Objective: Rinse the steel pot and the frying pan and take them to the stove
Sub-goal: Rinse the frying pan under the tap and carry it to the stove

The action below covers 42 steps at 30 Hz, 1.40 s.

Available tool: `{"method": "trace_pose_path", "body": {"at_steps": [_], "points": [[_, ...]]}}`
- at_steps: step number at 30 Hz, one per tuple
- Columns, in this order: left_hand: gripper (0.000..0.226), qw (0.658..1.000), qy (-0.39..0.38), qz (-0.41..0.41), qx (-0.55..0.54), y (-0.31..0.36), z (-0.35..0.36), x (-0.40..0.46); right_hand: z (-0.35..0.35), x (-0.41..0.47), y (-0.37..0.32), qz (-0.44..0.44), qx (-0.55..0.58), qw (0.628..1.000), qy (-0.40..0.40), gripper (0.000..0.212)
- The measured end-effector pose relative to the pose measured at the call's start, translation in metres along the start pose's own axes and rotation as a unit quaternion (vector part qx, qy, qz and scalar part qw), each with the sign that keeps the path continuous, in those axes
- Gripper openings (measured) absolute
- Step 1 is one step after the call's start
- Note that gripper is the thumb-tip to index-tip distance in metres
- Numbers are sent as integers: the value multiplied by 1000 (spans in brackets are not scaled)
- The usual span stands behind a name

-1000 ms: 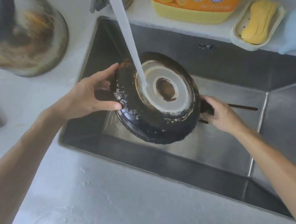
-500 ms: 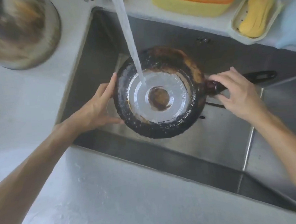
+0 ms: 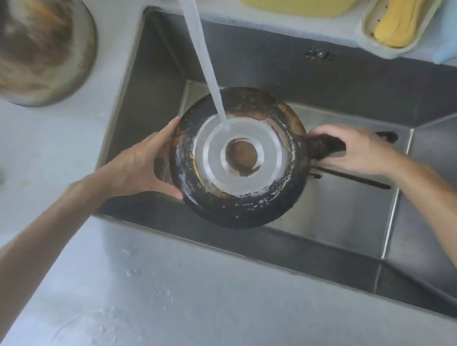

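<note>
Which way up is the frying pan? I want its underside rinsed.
Upside down: the frying pan shows its scorched base with the metal disc, and the water stream lands on it.

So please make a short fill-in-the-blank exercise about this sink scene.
1. The water stream falls on the ____ of the frying pan.
2. The right hand grips the pan's ____.
3. The left hand holds the pan's ____.
4. The steel pot stands on the ____.

Missing: underside; handle; rim; counter
</note>
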State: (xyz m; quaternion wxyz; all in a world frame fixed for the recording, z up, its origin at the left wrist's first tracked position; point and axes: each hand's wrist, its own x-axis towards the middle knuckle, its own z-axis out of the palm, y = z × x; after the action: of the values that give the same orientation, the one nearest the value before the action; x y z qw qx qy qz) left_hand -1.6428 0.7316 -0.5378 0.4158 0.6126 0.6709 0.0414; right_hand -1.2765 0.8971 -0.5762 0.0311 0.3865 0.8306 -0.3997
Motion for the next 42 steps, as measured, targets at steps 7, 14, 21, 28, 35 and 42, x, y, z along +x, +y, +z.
{"method": "trace_pose_path", "body": {"at_steps": [7,14,21,28,35,42], "points": [[148,999,3,-29,35,-10,35,20,-41,10,-14,-79,-133,988,-4,55],[141,986,83,-13,143,16,-14,0,-10,-3,3,-94,-66,989,93,53],[130,975,80,-6,205,55,-49,-25,39,-3,4,-54,61,993,86,55],[137,993,-48,-63,85,15,-16,-11,-3,9,7,-23,12,999,-32,60],[142,998,11,-39,40,-1,32,23,-49,15,-8,-102,-135,985,23,54],[121,992,30,-35,114,-3,18,20,-14,-15,1,-113,-115,984,77,51]]}}
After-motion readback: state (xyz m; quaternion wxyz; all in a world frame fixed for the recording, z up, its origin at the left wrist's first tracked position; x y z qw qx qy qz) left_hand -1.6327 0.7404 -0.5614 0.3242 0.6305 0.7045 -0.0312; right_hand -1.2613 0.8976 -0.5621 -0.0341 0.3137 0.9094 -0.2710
